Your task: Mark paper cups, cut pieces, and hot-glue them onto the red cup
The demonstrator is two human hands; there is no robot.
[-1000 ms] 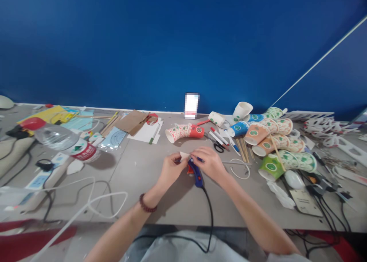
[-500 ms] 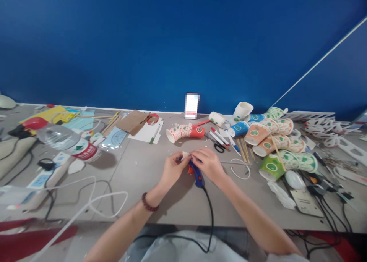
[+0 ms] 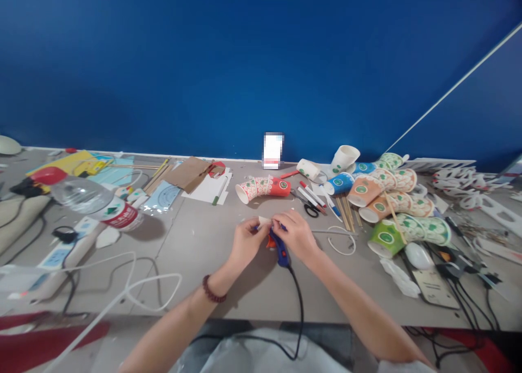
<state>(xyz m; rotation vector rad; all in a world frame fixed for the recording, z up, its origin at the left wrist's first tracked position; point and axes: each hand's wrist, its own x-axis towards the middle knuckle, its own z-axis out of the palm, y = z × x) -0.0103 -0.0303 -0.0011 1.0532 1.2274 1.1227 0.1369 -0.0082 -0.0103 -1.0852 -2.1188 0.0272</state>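
My left hand (image 3: 246,242) is closed in a pinch on a small piece of white paper (image 3: 264,221), which pokes up between its thumb and fingers. My right hand (image 3: 297,232) meets it from the right, fingers pressed together at the paper's edge; its fingertips hide what they grip. Just below the fingertips is a blue hot glue gun (image 3: 281,252) with an orange trigger, its black cord running down toward my lap. The right hand overlaps the glue gun's upper end, and I cannot tell whether it touches it. The gun's nozzle is hidden.
Beyond my hands lie stacked red paper cups (image 3: 265,188), black-handled scissors (image 3: 311,210) and several markers (image 3: 312,194). More patterned cups (image 3: 387,240) and wooden sticks (image 3: 346,212) are on the right. At left are a water bottle (image 3: 93,199), a power strip (image 3: 73,259) and a looping white cable (image 3: 163,278).
Almost nothing differs. Both hands stay together above the glue gun, with only a slight shift of the fingers around the paper.
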